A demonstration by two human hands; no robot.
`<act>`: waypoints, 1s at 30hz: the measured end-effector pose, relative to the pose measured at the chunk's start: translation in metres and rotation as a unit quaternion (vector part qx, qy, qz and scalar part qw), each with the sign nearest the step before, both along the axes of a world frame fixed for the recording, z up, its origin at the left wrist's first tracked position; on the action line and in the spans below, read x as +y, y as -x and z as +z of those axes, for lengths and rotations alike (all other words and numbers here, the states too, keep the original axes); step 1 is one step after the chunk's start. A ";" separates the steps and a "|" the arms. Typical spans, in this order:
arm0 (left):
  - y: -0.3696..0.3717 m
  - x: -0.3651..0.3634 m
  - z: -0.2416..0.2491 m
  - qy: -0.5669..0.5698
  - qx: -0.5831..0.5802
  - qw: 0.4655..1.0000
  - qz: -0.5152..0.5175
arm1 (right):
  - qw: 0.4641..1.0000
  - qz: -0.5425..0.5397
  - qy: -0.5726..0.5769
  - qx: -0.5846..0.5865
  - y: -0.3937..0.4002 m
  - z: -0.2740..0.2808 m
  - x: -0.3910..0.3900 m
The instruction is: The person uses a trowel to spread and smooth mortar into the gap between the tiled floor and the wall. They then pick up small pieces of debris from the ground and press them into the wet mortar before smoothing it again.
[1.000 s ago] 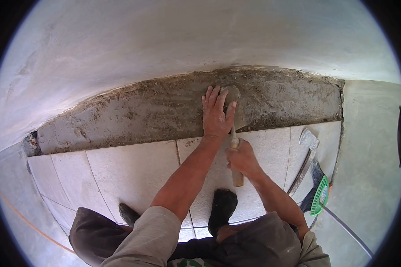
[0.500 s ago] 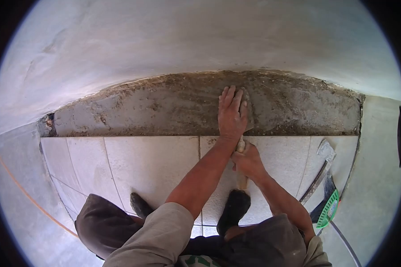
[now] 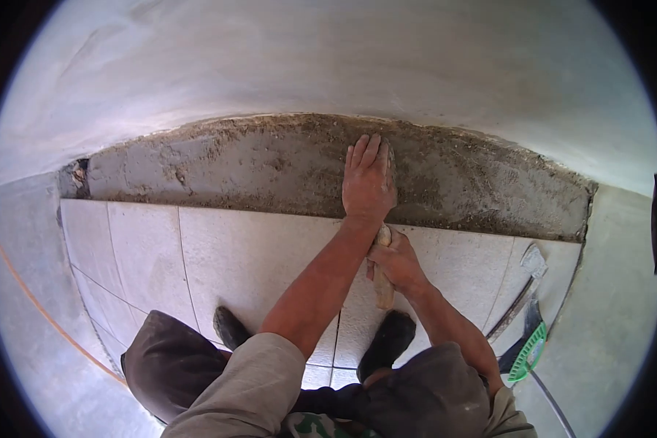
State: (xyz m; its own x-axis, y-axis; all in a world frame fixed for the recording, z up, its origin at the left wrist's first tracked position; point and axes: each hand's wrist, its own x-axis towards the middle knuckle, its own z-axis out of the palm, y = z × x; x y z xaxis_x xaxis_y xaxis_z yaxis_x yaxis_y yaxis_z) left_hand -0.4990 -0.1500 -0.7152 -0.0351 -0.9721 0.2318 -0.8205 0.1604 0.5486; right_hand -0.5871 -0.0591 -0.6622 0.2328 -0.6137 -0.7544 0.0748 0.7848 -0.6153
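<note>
Centrally in the frame, the right hand's (image 3: pixel 397 260) grip is closed around the trowel (image 3: pixel 384 236), its blade (image 3: pixel 393 171) extending upward beneath the flat left hand (image 3: pixel 367 182).

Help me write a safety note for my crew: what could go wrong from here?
The bare left hand lies over the front of the trowel, on the gritty strip, so it might get scraped. The trowel, gripped by the right hand, reaches across the edge of the tiles, so a slip could chip one. The hammer-like tool and green broom at the right might trip someone stepping sideways.
</note>
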 end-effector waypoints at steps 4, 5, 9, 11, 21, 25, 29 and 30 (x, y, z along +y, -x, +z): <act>-0.027 -0.014 0.055 0.027 0.026 0.999 0.025 | 1.000 0.002 0.024 -0.001 -0.026 0.050 -0.014; -0.037 -0.015 0.075 0.023 0.025 0.999 0.040 | 1.000 0.018 0.020 -0.002 -0.034 0.071 -0.016; -0.085 -0.007 0.162 0.045 0.022 0.992 0.116 | 0.992 0.114 0.017 0.039 -0.072 0.175 -0.029; -0.115 0.002 0.216 0.053 0.062 0.986 0.144 | 0.985 0.152 0.023 0.082 -0.098 0.230 -0.025; -0.330 0.098 0.539 0.083 0.046 0.957 0.274 | 0.959 0.271 0.066 0.055 -0.300 0.538 0.048; -0.424 0.163 0.639 0.078 0.034 0.940 0.331 | 0.935 0.346 0.082 0.006 -0.386 0.632 0.091; -0.505 0.249 0.704 0.078 0.016 0.905 0.418 | 0.897 0.433 0.078 -0.045 -0.460 0.694 0.150; -0.520 0.276 0.714 0.066 0.014 0.898 0.434 | 0.889 0.449 0.077 -0.050 -0.473 0.703 0.172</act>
State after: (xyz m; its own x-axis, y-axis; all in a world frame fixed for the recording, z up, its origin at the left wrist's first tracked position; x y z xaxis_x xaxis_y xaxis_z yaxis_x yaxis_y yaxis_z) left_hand 0.0205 0.1260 -0.0015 0.7300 -0.5947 0.3367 -0.6549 -0.4679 0.5934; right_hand -0.1143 0.1124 0.0410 0.7422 -0.2400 -0.6258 -0.4789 0.4633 -0.7457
